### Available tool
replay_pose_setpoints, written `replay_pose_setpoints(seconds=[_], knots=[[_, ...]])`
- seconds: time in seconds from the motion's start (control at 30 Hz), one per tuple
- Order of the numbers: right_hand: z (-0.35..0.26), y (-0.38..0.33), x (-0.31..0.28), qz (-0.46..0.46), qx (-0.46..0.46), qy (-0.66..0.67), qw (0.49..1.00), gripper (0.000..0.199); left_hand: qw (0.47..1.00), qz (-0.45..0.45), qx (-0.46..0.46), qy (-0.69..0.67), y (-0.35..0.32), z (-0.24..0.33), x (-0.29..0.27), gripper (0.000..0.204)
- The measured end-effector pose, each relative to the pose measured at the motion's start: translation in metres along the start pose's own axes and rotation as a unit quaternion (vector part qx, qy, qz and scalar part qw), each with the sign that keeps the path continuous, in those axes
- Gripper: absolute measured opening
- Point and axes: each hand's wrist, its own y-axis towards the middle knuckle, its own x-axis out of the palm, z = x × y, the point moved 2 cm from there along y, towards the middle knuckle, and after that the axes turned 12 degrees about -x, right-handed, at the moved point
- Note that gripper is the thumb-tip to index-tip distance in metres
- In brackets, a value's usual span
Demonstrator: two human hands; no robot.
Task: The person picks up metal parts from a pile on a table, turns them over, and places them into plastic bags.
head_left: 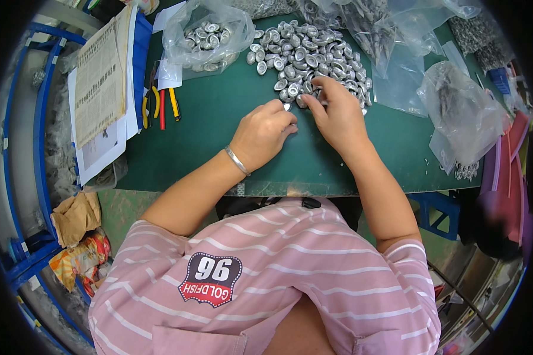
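A heap of small silver oval metal pieces (311, 56), cup-shaped with rims, lies on the green tabletop (219, 112). My right hand (337, 115) reaches into the heap's near edge, thumb and forefinger apart, with the thumb tip against a piece; its other fingers are partly hidden. Just left of it, my left hand (263, 133) is closed, its fingers curled together close to the table. One silver piece (287, 107) shows beside its knuckles. Whatever the left fingers pinch is hidden. A metal bangle (237, 161) circles my left wrist.
An open clear bag (210, 44) of similar pieces stands beyond my left hand. Yellow-handled pliers (156, 102), a red pen (162, 109) and papers (103, 83) are at the left. Clear plastic bags (462, 112) lie at the right; the table's front edge is near my forearms.
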Motion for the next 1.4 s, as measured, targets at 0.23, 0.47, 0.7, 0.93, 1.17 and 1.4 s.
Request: replay_pose_setpoints(seconds=[0.23,0.47,0.7,0.93,1.17,1.4], knots=[[0.018,0.005,-0.008,-0.051,0.269,0.431,0.860,0.018,0.647,-0.188,-0.394,-0.625,-0.003,-0.013,-0.005,0.017],[0.020,-0.004,-0.028,0.039,0.285,0.670,0.684,0.011,0.543,-0.143,-0.427,-0.708,-0.001,-0.001,-0.021,0.022],[0.006,-0.001,-0.002,-0.069,-0.030,-0.011,0.997,0.022,0.982,0.006,-0.163,-0.090,0.040,-0.009,-0.012,0.020],[0.002,-0.014,-0.004,-0.106,-0.058,-0.057,0.991,0.022,0.987,0.004,-0.130,-0.092,0.028,-0.016,-0.004,0.015],[0.006,-0.021,-0.023,-0.037,0.255,0.608,0.751,0.013,0.624,-0.168,-0.422,-0.636,0.004,-0.017,-0.009,0.017],[0.006,-0.002,0.000,-0.052,-0.129,-0.012,0.990,0.007,0.650,-0.097,-0.450,-0.604,0.014,-0.012,-0.025,0.015]])
